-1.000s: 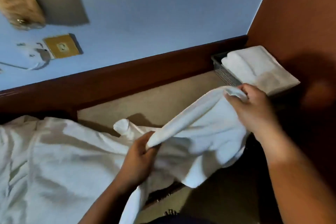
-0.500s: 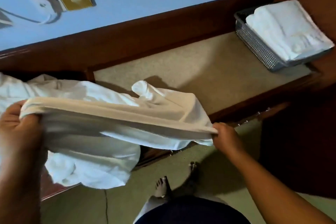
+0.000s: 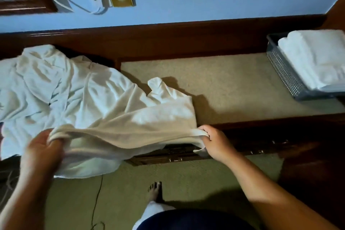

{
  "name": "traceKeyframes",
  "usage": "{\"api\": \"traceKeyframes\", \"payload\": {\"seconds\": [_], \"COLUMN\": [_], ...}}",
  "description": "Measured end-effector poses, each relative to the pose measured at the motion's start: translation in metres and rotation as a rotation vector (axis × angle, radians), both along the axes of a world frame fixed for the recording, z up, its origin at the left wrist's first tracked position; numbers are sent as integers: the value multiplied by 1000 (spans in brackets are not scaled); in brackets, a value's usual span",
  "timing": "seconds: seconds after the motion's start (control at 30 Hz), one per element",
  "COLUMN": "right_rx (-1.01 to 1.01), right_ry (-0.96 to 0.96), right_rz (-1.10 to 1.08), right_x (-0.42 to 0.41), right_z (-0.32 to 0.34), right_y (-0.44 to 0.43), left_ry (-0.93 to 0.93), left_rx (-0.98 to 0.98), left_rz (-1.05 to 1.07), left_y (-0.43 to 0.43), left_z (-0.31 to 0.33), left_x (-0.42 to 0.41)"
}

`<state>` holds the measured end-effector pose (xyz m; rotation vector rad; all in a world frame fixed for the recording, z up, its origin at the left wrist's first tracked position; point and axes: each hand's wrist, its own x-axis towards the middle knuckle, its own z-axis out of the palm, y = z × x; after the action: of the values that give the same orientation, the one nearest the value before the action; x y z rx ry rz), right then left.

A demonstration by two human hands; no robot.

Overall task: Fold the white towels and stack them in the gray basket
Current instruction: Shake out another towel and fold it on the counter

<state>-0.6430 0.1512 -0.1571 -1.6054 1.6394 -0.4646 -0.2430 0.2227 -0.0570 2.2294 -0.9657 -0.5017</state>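
here, the left hand (image 3: 43, 147) and right hand (image 3: 214, 141) each pinch an end of a white towel (image 3: 145, 125), stretching its edge taut over the bench (image 3: 224, 87), probably to square a fold; the gray basket (image 3: 283, 73) waits at far right, already holding folded towels (image 3: 317, 58).

The person wears a navy garment (image 3: 192, 220) over pale trousers (image 3: 153, 211) (foot (image 3: 155, 191) bare).

White towel (image 3: 149, 127) stretched between left hand (image 3: 43, 147) and right hand (image 3: 214, 142), folded towels (image 3: 317, 58) in gray basket (image 3: 283, 73).
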Motion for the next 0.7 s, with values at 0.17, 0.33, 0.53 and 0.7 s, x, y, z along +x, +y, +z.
{"api": "traceKeyframes", "payload": {"seconds": [0.17,0.33,0.53,0.7], "right_rx": [-57,-222,-341,-309], "right_ry": [-178,-209,31,-92], "right_rz": [-162,-1101,-1107,-544], "right_x": [-120,-322,-415,-324], "right_z": [5,6,85,107], "right_y": [35,100,160,171], "left_ry": [17,274,128,-43], "left_rx": [211,346,18,-148], "left_rz": [-452,-1092,-988,-660], "left_y": [48,102,80,56], "left_z": [-62,-68,-47,-14], "left_x": [-216,-399,-415,-363]}}
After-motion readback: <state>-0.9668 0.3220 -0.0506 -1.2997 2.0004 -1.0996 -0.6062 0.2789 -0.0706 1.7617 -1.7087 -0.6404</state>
